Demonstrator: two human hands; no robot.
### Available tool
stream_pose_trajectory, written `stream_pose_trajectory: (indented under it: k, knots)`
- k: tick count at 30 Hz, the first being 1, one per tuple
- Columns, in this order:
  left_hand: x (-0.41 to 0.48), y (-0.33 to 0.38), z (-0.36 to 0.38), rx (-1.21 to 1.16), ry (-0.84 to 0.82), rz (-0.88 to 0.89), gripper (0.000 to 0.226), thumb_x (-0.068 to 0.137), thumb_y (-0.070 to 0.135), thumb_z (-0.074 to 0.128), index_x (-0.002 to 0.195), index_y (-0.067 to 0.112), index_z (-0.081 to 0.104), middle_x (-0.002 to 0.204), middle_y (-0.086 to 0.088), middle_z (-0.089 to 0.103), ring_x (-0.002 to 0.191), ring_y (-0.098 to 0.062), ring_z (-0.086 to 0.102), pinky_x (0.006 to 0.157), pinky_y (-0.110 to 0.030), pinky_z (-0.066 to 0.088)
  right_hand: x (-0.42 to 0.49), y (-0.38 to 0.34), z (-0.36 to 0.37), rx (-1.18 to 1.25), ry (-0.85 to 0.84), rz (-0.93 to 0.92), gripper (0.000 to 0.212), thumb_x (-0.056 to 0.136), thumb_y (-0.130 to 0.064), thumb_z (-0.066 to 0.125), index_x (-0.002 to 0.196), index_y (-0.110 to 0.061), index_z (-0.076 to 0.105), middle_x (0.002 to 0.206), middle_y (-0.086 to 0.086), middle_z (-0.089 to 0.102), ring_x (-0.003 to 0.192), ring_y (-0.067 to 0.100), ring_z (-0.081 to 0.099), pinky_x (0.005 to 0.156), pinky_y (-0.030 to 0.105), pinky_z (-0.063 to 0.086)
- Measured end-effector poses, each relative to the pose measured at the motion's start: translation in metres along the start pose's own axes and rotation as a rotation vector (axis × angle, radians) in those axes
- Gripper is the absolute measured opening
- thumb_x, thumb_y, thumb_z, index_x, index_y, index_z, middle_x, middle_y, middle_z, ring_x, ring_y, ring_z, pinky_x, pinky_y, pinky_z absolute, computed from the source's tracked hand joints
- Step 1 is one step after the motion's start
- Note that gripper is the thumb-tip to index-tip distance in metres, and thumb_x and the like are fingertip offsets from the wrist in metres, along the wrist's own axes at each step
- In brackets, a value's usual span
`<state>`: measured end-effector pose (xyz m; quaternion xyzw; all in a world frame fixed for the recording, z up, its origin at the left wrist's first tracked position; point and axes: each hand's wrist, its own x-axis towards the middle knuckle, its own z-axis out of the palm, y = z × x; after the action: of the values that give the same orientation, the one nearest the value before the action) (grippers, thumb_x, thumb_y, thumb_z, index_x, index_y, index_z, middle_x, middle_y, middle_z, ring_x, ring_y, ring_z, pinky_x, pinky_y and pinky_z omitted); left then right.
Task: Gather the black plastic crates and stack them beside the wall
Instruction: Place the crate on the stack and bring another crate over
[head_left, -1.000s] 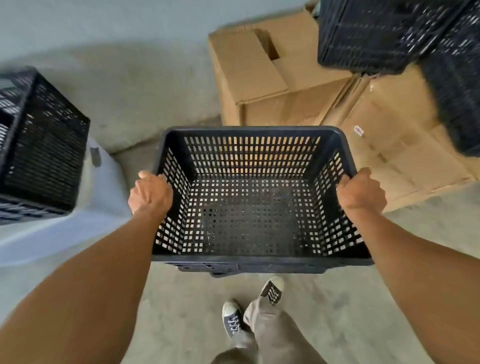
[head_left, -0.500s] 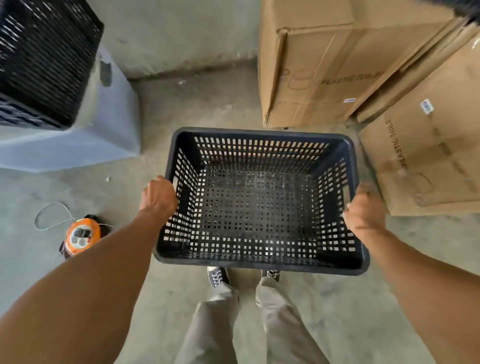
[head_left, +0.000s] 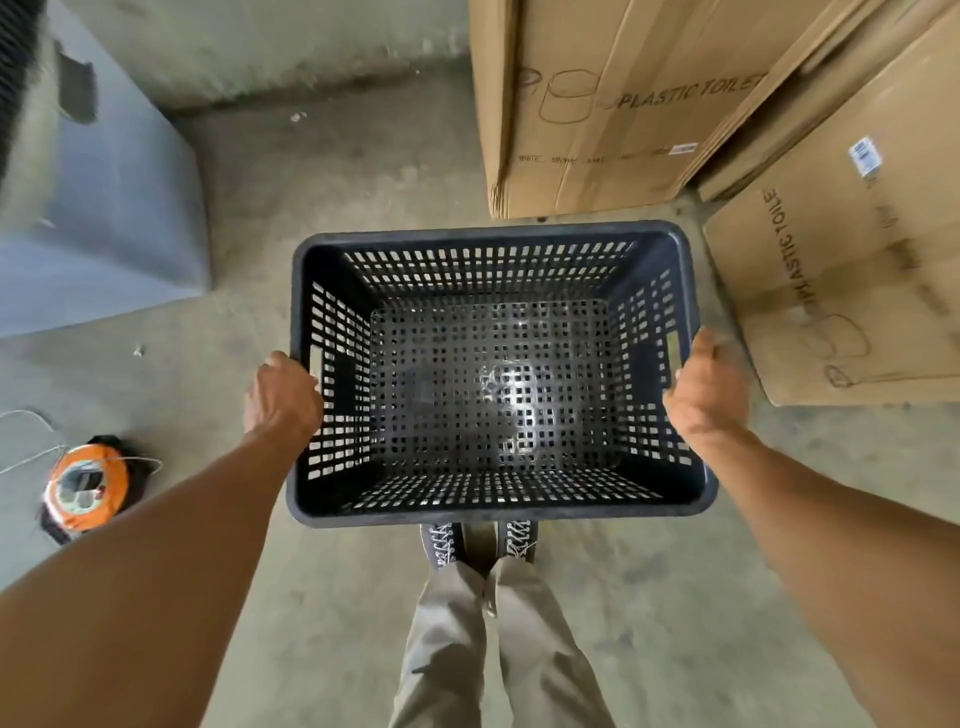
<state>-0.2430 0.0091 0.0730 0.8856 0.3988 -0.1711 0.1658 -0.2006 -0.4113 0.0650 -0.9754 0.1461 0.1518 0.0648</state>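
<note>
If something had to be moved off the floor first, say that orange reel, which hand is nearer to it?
The left hand. The orange cord reel lies on the floor on the left side, while the right hand is across the black crate. Both hands grip the crate now.

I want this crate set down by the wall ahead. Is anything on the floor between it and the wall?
Nothing visible. The black crate, held by the left hand and right hand, faces bare floor up to the wall. The cardboard boxes stand right; the grey block left.
</note>
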Motion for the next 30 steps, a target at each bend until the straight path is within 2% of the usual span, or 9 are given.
stream_pose_trajectory:
  k: [4, 8, 10, 13, 16, 21, 24, 27, 30]
  knots:
    - [0.002, 0.003, -0.003, 0.080, 0.015, 0.034, 0.025, 0.097, 0.015, 0.056, 0.113, -0.002, 0.048, 0.102, -0.023, 0.060, 0.089, -0.039, 0.058, 0.068, -0.044, 0.044, 0.002, -0.003, 0.001, 0.020, -0.024, 0.008, 0.053, 0.083, -0.007, 0.062, 0.131, 0.001, 0.042, 0.113, 0.028, 0.056, 0.098, 0.045, 0.057, 0.080, 0.050, 0.047]
    - [0.005, 0.005, -0.007, 0.078, 0.030, 0.030, 0.023, 0.098, 0.013, 0.055, 0.113, -0.003, 0.049, 0.096, -0.021, 0.058, 0.078, -0.031, 0.048, 0.065, -0.042, 0.040, 0.000, -0.005, 0.003, 0.039, -0.014, 0.026, 0.053, 0.084, -0.008, 0.060, 0.133, 0.000, 0.040, 0.115, 0.027, 0.055, 0.099, 0.042, 0.057, 0.080, 0.047, 0.047]
    - [0.007, 0.003, -0.010, 0.087, 0.020, 0.045, 0.024, 0.097, 0.013, 0.056, 0.113, -0.003, 0.049, 0.097, -0.021, 0.059, 0.080, -0.033, 0.051, 0.066, -0.042, 0.041, 0.000, -0.008, 0.005, 0.056, -0.060, 0.047, 0.064, 0.086, -0.010, 0.063, 0.141, -0.002, 0.033, 0.114, 0.024, 0.058, 0.097, 0.039, 0.060, 0.080, 0.043, 0.051]
    - [0.008, 0.002, -0.014, 0.121, 0.001, 0.076, 0.028, 0.097, 0.016, 0.057, 0.115, -0.004, 0.048, 0.104, -0.024, 0.061, 0.094, -0.041, 0.060, 0.073, -0.047, 0.046, -0.002, -0.010, 0.008, -0.013, -0.100, 0.055, 0.080, 0.084, -0.014, 0.071, 0.149, -0.003, 0.024, 0.115, 0.022, 0.060, 0.095, 0.036, 0.064, 0.075, 0.037, 0.052]
    - [0.004, 0.006, -0.014, 0.169, 0.013, 0.078, 0.030, 0.098, 0.016, 0.055, 0.118, -0.006, 0.047, 0.107, -0.026, 0.060, 0.100, -0.043, 0.059, 0.077, -0.047, 0.047, -0.002, -0.011, 0.007, 0.028, -0.049, 0.062, 0.073, 0.083, -0.012, 0.071, 0.143, -0.003, 0.030, 0.118, 0.024, 0.058, 0.097, 0.040, 0.063, 0.080, 0.041, 0.055]
    - [0.004, 0.008, -0.012, 0.171, 0.038, 0.043, 0.026, 0.102, 0.015, 0.048, 0.120, -0.004, 0.048, 0.104, -0.025, 0.062, 0.099, -0.042, 0.060, 0.070, -0.043, 0.044, 0.004, -0.015, 0.001, -0.049, -0.022, 0.038, 0.084, 0.075, -0.017, 0.082, 0.142, -0.002, 0.032, 0.123, 0.024, 0.056, 0.098, 0.040, 0.065, 0.078, 0.039, 0.054]
    - [0.006, 0.007, -0.010, 0.208, 0.042, 0.060, 0.024, 0.101, 0.013, 0.049, 0.118, -0.004, 0.048, 0.102, -0.025, 0.062, 0.096, -0.042, 0.062, 0.072, -0.045, 0.049, 0.005, -0.014, 0.002, -0.057, -0.012, 0.031, 0.088, 0.074, -0.018, 0.082, 0.144, -0.002, 0.031, 0.125, 0.024, 0.054, 0.099, 0.039, 0.064, 0.079, 0.040, 0.054]
    - [0.006, 0.005, -0.010, 0.248, 0.026, 0.093, 0.027, 0.100, 0.014, 0.051, 0.118, -0.005, 0.046, 0.102, -0.025, 0.061, 0.097, -0.042, 0.061, 0.074, -0.045, 0.050, 0.004, -0.013, 0.003, -0.014, 0.013, 0.027, 0.078, 0.073, -0.012, 0.083, 0.136, -0.001, 0.038, 0.118, 0.023, 0.058, 0.094, 0.040, 0.065, 0.076, 0.040, 0.055]
    - [0.009, 0.001, -0.011, 0.235, 0.002, 0.113, 0.027, 0.101, 0.018, 0.050, 0.118, -0.003, 0.046, 0.103, -0.024, 0.061, 0.096, -0.040, 0.060, 0.069, -0.041, 0.044, 0.004, -0.011, 0.003, 0.039, 0.016, 0.040, 0.071, 0.074, -0.009, 0.080, 0.132, -0.003, 0.039, 0.115, 0.022, 0.060, 0.091, 0.039, 0.065, 0.072, 0.036, 0.055]
